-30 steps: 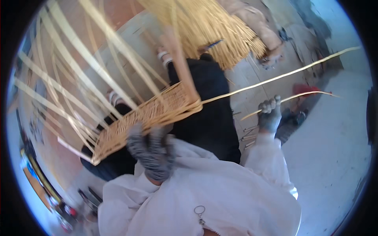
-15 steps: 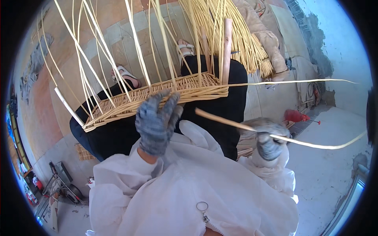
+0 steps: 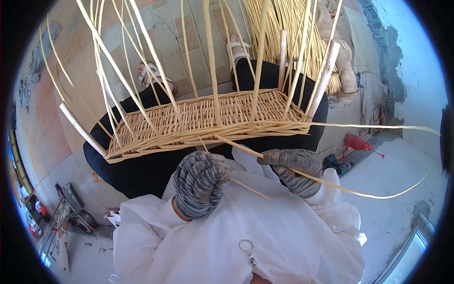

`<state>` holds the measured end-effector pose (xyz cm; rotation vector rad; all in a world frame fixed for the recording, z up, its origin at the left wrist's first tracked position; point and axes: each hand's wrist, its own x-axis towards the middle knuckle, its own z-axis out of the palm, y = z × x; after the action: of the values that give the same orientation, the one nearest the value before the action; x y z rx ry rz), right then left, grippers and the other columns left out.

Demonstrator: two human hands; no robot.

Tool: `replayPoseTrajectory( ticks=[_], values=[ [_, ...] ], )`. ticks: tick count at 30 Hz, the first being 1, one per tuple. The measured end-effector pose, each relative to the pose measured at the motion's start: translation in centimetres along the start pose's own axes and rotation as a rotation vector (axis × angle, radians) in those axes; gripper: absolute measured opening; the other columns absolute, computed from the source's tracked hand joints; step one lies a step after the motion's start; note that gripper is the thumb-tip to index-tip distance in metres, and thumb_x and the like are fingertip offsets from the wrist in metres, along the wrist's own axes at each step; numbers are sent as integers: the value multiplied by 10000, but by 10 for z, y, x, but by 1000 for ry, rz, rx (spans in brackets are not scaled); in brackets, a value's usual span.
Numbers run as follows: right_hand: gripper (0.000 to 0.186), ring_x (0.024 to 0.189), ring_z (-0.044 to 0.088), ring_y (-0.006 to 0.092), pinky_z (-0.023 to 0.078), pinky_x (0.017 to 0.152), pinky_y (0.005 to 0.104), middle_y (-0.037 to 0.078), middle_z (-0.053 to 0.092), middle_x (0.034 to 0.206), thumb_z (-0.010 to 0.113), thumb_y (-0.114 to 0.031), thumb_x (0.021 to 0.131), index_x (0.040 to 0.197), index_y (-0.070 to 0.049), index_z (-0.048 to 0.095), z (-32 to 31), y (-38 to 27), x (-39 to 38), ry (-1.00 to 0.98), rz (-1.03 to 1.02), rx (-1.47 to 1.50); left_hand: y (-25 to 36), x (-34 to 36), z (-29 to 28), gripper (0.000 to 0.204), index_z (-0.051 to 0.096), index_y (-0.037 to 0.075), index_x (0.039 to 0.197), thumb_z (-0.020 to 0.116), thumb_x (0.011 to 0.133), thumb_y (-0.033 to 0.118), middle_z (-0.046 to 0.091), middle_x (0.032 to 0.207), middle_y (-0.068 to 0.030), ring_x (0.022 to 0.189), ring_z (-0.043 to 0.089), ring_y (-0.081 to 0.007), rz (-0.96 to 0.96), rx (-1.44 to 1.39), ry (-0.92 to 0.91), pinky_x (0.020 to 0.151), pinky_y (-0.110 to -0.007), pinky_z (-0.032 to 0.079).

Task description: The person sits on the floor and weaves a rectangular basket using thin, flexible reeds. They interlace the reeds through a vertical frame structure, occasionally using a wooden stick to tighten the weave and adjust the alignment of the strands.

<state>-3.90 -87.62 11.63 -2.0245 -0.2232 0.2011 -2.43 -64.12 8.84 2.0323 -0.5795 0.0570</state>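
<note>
A partly woven wicker basket (image 3: 265, 128) rests across my lap, with tall pale stakes rising from its edges and peeled wooden posts at its corners. My right hand (image 3: 298, 171), in a grey knit glove, grips a long willow rod (image 3: 362, 193). The rod's thick end touches or overlaps the near woven edge, while its thin end curves off to the right. Close to my body, my gloved left hand (image 3: 201, 183) is closed around a thin willow rod (image 3: 250, 188). That rod's middle is hidden in the fist.
A large bundle of willow rods (image 3: 265, 38) lies on the floor beyond my knees. To the right are a power drill (image 3: 338, 165) and a red object (image 3: 355, 142) near the wall. Another loose rod (image 3: 373, 126) sticks out from the basket's right corner. A wheeled metal frame (image 3: 78, 213) stands at left.
My left hand has left the basket's near edge, drawn back and closed on a thin rod. My right hand has moved left with its rod. The basket has tipped, showing more of its woven base.
</note>
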Motion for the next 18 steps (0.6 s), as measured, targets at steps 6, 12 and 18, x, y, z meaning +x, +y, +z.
replayPoseTrajectory(
  ticks=[6, 12, 18],
  values=[
    [247, 755, 673, 229, 555, 659, 286, 118, 671, 901, 643, -57, 783, 1026, -17, 627, 20, -11, 21, -101, -86, -137, -5, -8, 0, 66, 566, 121, 745, 630, 739, 109, 632, 776, -66, 752, 620, -240, -44, -123, -42, 703, -370, 479],
    [331, 963, 610, 208, 521, 801, 324, 144, 617, 1078, 570, -144, 894, 1163, 46, 541, 41, 1, 35, -46, 578, 1067, -19, 10, -23, 379, 537, 91, 1055, 656, 735, 257, 604, 1010, -93, 921, 578, -252, -95, 323, 47, 825, -412, 437],
    [315, 807, 622, 199, 516, 674, 285, 145, 643, 951, 594, -185, 865, 1083, 41, 572, 14, 0, 46, -161, 489, 464, -71, -5, -31, 742, 438, 34, 1287, 732, 678, 342, 608, 1035, -75, 907, 576, -268, 12, 617, -87, 892, -407, 408]
  ],
)
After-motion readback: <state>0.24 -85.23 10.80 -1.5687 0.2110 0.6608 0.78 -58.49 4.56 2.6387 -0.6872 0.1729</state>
